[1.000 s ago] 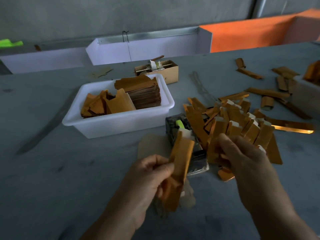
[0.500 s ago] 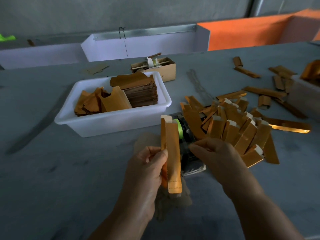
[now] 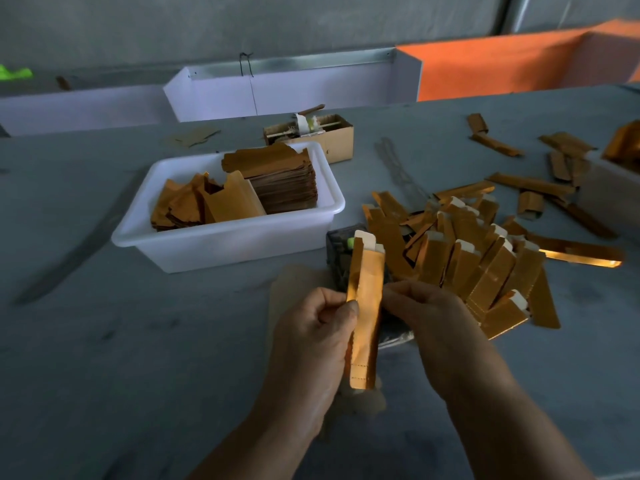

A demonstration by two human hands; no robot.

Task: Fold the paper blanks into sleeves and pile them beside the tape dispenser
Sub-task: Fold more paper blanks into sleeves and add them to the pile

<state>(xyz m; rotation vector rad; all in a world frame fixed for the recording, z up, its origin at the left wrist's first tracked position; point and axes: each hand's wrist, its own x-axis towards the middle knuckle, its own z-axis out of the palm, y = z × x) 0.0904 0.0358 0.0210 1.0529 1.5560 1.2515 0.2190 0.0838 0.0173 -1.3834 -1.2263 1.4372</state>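
Holding a gold sleeve (image 3: pixel 364 317) upright, the left hand (image 3: pixel 311 344) pinches it; the right hand (image 3: pixel 429 317) now touches its edge, though its grip is unclear. Folding looks nearly done.

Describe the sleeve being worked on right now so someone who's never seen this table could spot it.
Start at the white plastic tub of flat blanks on the grey table. In front of it, both hands meet over the tape dispenser. The gold sleeve stands upright, held between the left hand and right hand, while the pile of finished sleeves lies on the table.
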